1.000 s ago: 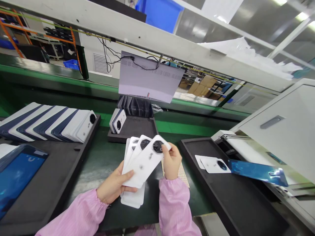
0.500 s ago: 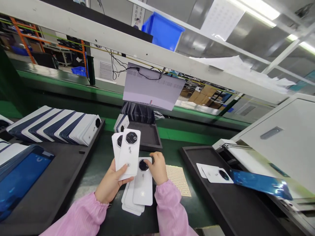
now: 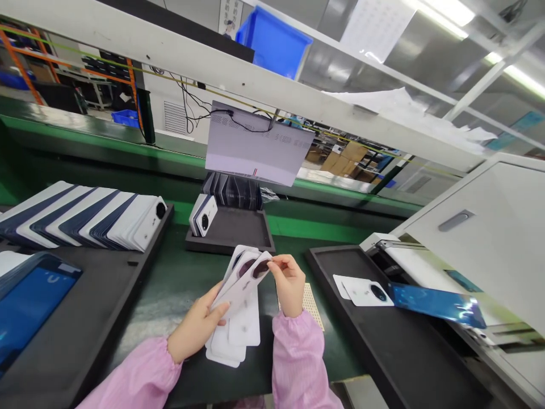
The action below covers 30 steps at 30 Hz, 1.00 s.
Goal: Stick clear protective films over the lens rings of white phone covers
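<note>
My left hand (image 3: 195, 325) is closed around the lower left side of a few white phone back covers (image 3: 242, 288), fanned and tilted, with dark round camera areas at their upper ends. The thumb lies across the front one. Between the thumb and fingers of my right hand (image 3: 290, 287), the upper right corner of the front cover is pinched beside its camera area. Beneath the held covers, a loose pile of white back covers (image 3: 225, 347) lies on the dark green bench, partly hidden. A beige sheet with rows of small marks (image 3: 314, 311) lies partly behind my right wrist.
On the left, a black tray (image 3: 113, 289) carries rows of white and dark covers. A smaller black tray (image 3: 238, 227) with upright covers stands behind my hands. To the right, another black tray (image 3: 383, 341) holds white covers and a blue film-like panel (image 3: 436, 305) overlapping its edge.
My left hand has lowered and tilted its covers rightward over the pile. My right hand has moved from the pile's top cover to pinch the front held cover's corner. The camera view has shifted slightly.
</note>
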Each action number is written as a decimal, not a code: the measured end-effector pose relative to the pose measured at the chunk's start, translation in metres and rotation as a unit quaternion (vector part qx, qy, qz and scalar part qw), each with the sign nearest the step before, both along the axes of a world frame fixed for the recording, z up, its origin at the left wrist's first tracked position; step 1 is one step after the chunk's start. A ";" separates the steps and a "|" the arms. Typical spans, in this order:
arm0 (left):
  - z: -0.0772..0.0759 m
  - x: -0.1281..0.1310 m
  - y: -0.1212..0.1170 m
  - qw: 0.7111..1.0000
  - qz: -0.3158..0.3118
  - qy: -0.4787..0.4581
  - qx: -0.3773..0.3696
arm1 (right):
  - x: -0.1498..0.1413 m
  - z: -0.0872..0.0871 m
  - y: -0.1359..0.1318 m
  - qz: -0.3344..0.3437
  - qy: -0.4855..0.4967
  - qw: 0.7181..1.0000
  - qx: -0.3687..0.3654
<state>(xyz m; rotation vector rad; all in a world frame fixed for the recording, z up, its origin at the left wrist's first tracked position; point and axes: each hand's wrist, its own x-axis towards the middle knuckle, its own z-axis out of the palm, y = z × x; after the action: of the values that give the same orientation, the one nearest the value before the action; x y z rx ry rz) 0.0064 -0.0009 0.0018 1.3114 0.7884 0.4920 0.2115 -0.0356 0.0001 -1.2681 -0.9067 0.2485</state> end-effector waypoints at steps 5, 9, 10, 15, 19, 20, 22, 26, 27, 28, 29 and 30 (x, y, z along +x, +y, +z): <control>-0.002 -0.001 0.002 0.997 0.019 0.017 0.066 | 0.007 0.003 -0.003 0.032 -0.010 0.999 -0.030; 0.002 0.002 0.003 0.999 0.037 -0.008 -0.033 | 0.001 0.001 -0.003 -0.015 -0.147 0.989 -0.014; 0.004 0.002 0.003 0.996 0.036 -0.019 -0.074 | -0.004 0.001 -0.003 -0.032 -0.203 0.979 0.007; 0.009 0.001 0.005 0.975 0.033 -0.092 -0.199 | -0.028 0.002 -0.007 0.075 -0.265 0.954 0.118; 0.008 -0.002 0.008 0.967 0.046 -0.120 -0.218 | -0.024 0.003 -0.011 0.051 -0.059 0.985 0.154; 0.008 -0.002 0.008 0.967 0.044 -0.122 -0.219 | -0.021 0.003 -0.012 0.025 -0.018 0.988 0.148; 0.008 -0.001 0.007 0.967 0.039 -0.122 -0.219 | -0.016 0.002 -0.012 -0.013 0.034 0.990 0.133; 0.011 0.000 0.005 0.968 0.026 -0.111 -0.224 | -0.011 0.001 -0.010 -0.024 0.085 0.985 0.148; 0.011 0.000 0.004 0.968 0.023 -0.110 -0.223 | -0.011 0.001 -0.009 -0.026 0.094 0.983 0.158; 0.011 0.000 0.004 0.969 0.020 -0.111 -0.222 | -0.010 0.001 -0.009 -0.030 0.099 0.981 0.166; 0.011 0.000 0.004 0.969 0.018 -0.111 -0.221 | -0.010 0.001 -0.009 -0.037 0.101 0.980 0.169; 0.011 -0.001 0.004 0.969 0.017 -0.111 -0.221 | -0.010 0.002 -0.009 -0.045 0.100 0.980 0.168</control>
<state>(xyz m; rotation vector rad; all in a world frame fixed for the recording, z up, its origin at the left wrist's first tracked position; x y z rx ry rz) 0.0058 0.0033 0.0128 0.8145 0.6853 0.4486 0.2015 -0.0447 0.0017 -0.9478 -0.6837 0.1407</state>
